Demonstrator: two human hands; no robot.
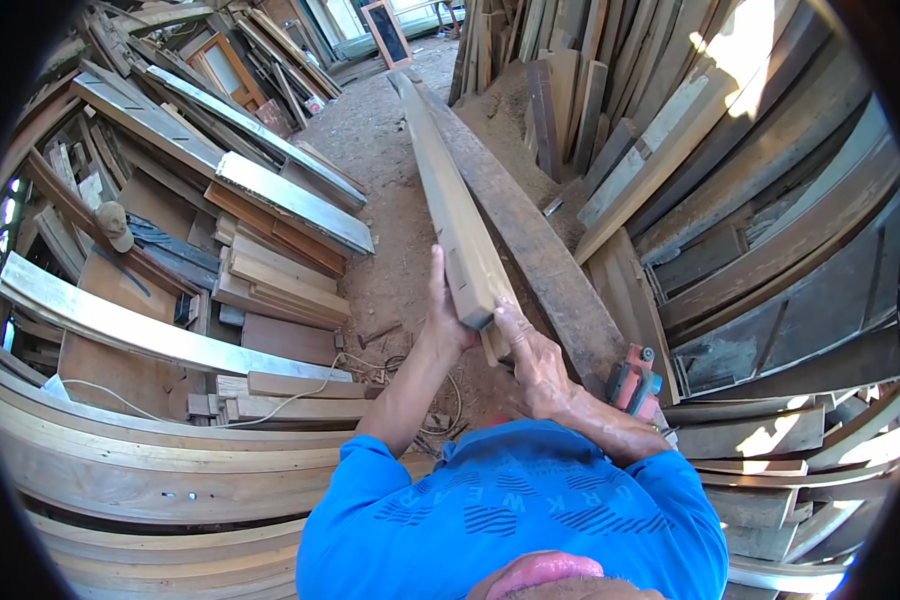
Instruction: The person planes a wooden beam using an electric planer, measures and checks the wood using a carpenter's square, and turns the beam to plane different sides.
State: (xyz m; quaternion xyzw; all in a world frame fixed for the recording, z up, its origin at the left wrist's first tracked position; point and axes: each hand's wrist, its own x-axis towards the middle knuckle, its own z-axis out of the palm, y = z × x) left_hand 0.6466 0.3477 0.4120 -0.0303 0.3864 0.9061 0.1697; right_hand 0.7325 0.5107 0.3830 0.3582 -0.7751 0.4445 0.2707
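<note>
A long squared wooden beam [452, 215] stretches away from me, its near end close to my chest. Dark short marks show along its left side. My left hand [448, 312] grips the beam from the left near that end, thumb up along its side and palm beneath. At the right corner of the end, my right hand [532, 362] holds on with a finger or thumb over the top edge; its other fingers are partly hidden. A smaller strip of wood [492, 347] shows just below the beam's end.
A wide, worn plank [545, 260] runs beside and under the beam. On its near end sits a red power tool [634, 384], perhaps a planer. Stacked boards [280, 285] lie left, with a cable [300, 393] near them. Timber [620, 190] leans at right.
</note>
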